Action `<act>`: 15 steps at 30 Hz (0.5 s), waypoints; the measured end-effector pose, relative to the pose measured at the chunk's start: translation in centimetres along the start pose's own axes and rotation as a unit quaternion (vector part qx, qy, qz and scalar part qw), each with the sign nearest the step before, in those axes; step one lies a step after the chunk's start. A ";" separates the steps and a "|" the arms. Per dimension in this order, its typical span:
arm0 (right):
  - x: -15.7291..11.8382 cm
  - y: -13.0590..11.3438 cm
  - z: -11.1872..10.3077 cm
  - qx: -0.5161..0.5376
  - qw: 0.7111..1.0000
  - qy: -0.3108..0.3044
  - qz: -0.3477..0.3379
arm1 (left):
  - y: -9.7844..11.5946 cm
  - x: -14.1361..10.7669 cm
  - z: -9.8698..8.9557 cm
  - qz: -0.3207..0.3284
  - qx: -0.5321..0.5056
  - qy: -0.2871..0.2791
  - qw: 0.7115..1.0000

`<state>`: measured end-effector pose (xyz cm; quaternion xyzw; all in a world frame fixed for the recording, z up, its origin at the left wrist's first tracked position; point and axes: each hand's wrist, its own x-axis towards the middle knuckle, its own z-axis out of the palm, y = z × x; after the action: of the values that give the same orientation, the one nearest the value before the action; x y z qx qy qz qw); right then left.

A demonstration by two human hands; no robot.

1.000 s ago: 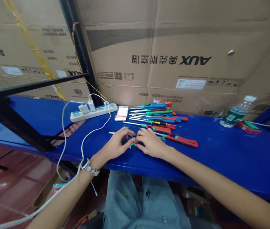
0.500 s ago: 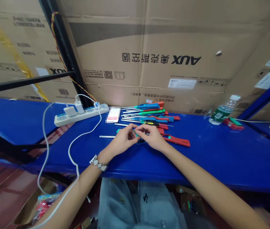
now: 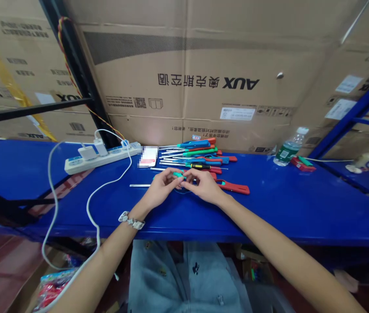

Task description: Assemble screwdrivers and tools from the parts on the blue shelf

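My left hand (image 3: 161, 188), with a bracelet at its wrist, pinches a small green plastic piece (image 3: 178, 174) between thumb and fingers. My right hand (image 3: 204, 188) is closed at the right end of the same piece, its fingertips meeting those of my left. Both hands are just above the blue tabletop. Under and beside them lies a red long-necked lighter (image 3: 236, 188), partly covered by my right hand. Behind my fingers is a yellow-and-black screwdriver (image 3: 200, 166), its thin shaft pointing right. What lies directly beneath my hands is mostly hidden.
Several long-necked lighters (image 3: 200, 151) in red, blue and green lie piled at the back. A white power strip (image 3: 106, 158) with chargers and a loose cable (image 3: 89, 204) is on the left. A water bottle (image 3: 289, 148) and a red box (image 3: 302, 165) stand right. Cardboard boxes (image 3: 210, 52) wall the back.
My fingers have shifted around the green piece, and more of it shows between my hands. The whole view has moved slightly to the right.
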<state>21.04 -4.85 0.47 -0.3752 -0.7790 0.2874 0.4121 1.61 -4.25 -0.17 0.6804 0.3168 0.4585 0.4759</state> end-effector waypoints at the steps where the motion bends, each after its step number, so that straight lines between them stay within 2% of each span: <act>1: -0.1 0.0 0.0 0.007 1.000 -0.001 0.009 | 0.0 0.0 0.0 -0.001 0.006 -0.008 1.000; 5: -0.1 -0.2 -0.4 0.007 1.000 0.000 0.014 | -0.1 -0.2 -0.6 0.036 0.091 -0.010 0.995; 10: -0.3 0.2 -1.2 -0.033 0.999 -0.015 -0.001 | -0.1 -0.5 -1.4 0.163 0.286 -0.023 0.944; 13: -0.5 0.2 -1.3 -0.079 0.996 -0.035 -0.014 | 0.1 -0.5 -1.5 0.199 0.321 -0.045 0.925; 15: -0.7 0.1 -1.4 -0.094 0.994 -0.051 -0.021 | 0.3 -0.4 -1.8 0.201 0.328 -0.060 0.921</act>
<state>22.50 -5.14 0.79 -0.3809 -0.8302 0.2223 0.3409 -0.22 -4.03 0.18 0.8742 0.2768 0.3729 0.1421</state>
